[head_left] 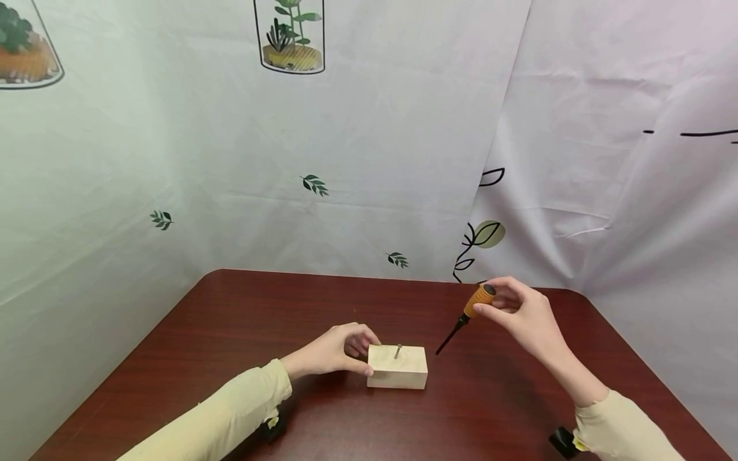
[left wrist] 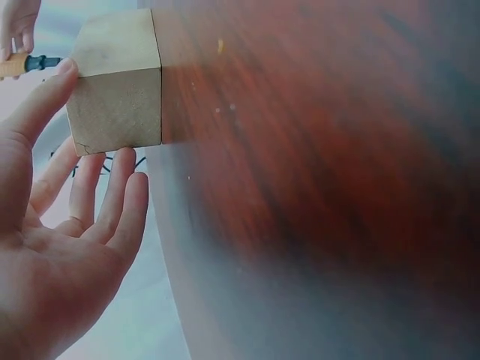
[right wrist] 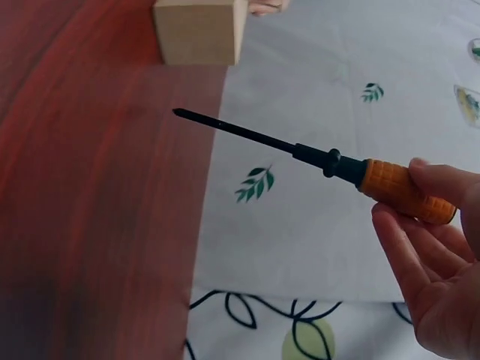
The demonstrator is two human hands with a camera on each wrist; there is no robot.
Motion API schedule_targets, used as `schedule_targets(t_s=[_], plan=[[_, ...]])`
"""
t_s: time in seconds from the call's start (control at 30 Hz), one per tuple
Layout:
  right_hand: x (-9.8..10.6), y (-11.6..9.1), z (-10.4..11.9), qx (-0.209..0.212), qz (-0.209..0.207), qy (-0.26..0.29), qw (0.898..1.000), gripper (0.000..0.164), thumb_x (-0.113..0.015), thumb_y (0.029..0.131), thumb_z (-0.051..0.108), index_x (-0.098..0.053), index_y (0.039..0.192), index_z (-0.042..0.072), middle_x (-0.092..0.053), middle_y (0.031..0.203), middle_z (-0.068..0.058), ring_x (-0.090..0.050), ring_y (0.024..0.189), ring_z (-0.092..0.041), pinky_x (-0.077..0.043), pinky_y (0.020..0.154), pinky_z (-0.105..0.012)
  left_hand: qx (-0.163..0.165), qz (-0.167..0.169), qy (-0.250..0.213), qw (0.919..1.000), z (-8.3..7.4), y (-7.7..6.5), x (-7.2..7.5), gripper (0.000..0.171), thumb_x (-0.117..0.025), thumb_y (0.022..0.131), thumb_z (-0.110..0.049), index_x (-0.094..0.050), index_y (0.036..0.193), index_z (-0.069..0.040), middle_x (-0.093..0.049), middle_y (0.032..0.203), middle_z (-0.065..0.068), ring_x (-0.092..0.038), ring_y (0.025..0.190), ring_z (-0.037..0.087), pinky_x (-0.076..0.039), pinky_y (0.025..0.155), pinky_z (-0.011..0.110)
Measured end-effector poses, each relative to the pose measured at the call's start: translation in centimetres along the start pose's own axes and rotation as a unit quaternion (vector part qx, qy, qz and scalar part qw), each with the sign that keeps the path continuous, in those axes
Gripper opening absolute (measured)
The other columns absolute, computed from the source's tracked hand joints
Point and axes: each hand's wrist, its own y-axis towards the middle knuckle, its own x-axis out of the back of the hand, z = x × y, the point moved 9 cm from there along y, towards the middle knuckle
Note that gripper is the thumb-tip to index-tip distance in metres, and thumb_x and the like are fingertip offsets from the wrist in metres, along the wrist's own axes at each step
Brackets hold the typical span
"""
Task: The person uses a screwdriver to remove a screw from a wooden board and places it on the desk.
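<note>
A pale wooden block (head_left: 398, 378) lies on the dark red-brown table, with a screw (head_left: 398, 351) standing up, slightly tilted, from its top face. My left hand (head_left: 337, 351) grips the block's left end, thumb on the near side and fingers on the far side; the left wrist view shows the same hold on the block (left wrist: 116, 109). To the right, my right hand (head_left: 521, 317) holds a screwdriver (right wrist: 262, 140) by its orange handle, between thumb and fingers. Its black shaft slants down and left, the tip in the air just right of the block.
The table (head_left: 277, 307) has rounded far corners. Behind it and along both sides hangs a white cloth (head_left: 369, 128) printed with leaves and plant jars. A black wrist strap piece (head_left: 564, 442) shows by the right sleeve.
</note>
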Motion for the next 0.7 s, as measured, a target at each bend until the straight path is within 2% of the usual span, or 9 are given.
schedule_targets(t_s=[0.17,0.23,0.4,0.47,0.7], plan=[[0.8,-1.0,-1.1,0.0,-0.019,0.005,1.0,0.033,-0.082,0.081,0.02,-0.067,0.109,0.012,-0.077,0.099,-0.013,-0.064,0.078,0.013,-0.052,0.069,-0.008,-0.003,0.0,0.002,1.0,-0.1,0.1,0.0,0.042,-0.085,0.077,-0.025,-0.066,0.114,-0.016,-0.065,0.102,0.005,-0.066,0.092,0.012,-0.057,0.081,0.026],[1.1,-1.4,-1.5,-0.003,-0.026,0.003,1.0,0.032,-0.083,0.08,0.019,-0.067,0.107,0.013,-0.077,0.097,-0.01,-0.064,0.078,0.012,-0.052,0.069,-0.008,-0.002,0.0,0.001,1.0,-0.2,0.1,0.0,0.043,-0.086,0.077,-0.025,-0.066,0.114,-0.015,-0.065,0.102,0.005,-0.066,0.093,0.012,-0.057,0.081,0.026],[1.7,-2.4,-2.8,-0.015,-0.033,-0.002,0.999,0.033,-0.083,0.081,0.019,-0.064,0.107,0.015,-0.069,0.095,0.02,-0.064,0.079,0.012,-0.053,0.07,-0.009,-0.002,0.0,0.002,1.0,-0.2,0.1,0.0,0.043,-0.086,0.077,-0.025,-0.065,0.114,-0.016,-0.065,0.102,0.005,-0.066,0.093,0.013,-0.057,0.081,0.025],[1.7,-2.8,-3.2,-0.012,-0.032,0.0,0.999,0.033,-0.083,0.08,0.017,-0.063,0.107,0.014,-0.065,0.094,0.027,-0.064,0.079,0.012,-0.053,0.07,-0.009,-0.004,-0.001,0.002,1.0,-0.1,0.1,0.0,0.043,-0.086,0.077,-0.025,-0.066,0.114,-0.015,-0.065,0.102,0.006,-0.066,0.092,0.014,-0.057,0.08,0.025],[1.8,-3.4,-3.3,0.005,-0.024,-0.016,1.0,0.035,-0.084,0.078,0.013,-0.063,0.106,0.016,-0.068,0.095,0.019,-0.064,0.08,0.012,-0.053,0.069,-0.008,-0.003,-0.002,-0.004,1.0,-0.1,0.1,-0.1,0.043,-0.086,0.077,-0.023,-0.065,0.114,-0.015,-0.064,0.102,0.007,-0.066,0.093,0.015,-0.058,0.081,0.029]])
